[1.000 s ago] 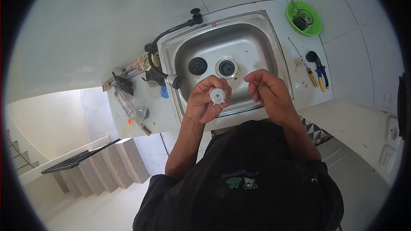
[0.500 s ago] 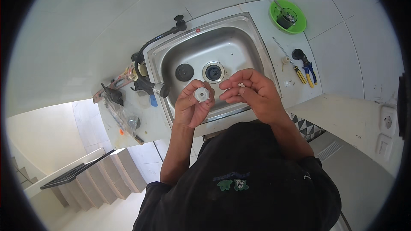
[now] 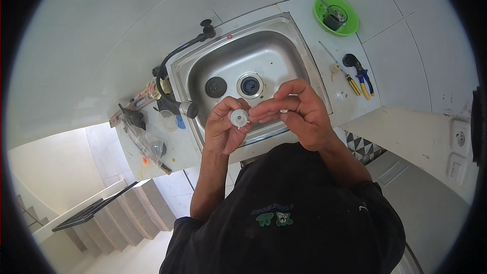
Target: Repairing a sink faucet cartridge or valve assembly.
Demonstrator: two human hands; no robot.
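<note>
My left hand (image 3: pixel 220 127) grips a small white, round plastic fitting (image 3: pixel 238 116) with a hole in its middle. Beside it, my right hand (image 3: pixel 299 116) pinches a tiny white piece (image 3: pixel 284 111) between thumb and finger, and its other fingertips reach close to the fitting; I cannot tell whether they touch it. Both hands are over the front of a steel sink (image 3: pixel 253 50). In the basin are a drain (image 3: pixel 250 86) and, left of it, a dark round disc (image 3: pixel 216 87).
A black flexible tap (image 3: pixel 170 55) arches at the sink's left, beside a cluttered bag and tools (image 3: pixel 144 139). On the right counter lie a screwdriver (image 3: pixel 352 85), pliers (image 3: pixel 366 83) and a small beige part (image 3: pixel 335 68). A green bowl (image 3: pixel 350 27) holds a cup. Steps (image 3: pixel 132 208) descend at lower left.
My right hand has moved left and slightly down toward the fitting, and a tiny white piece has come into sight in its fingers. The view has shifted slightly.
</note>
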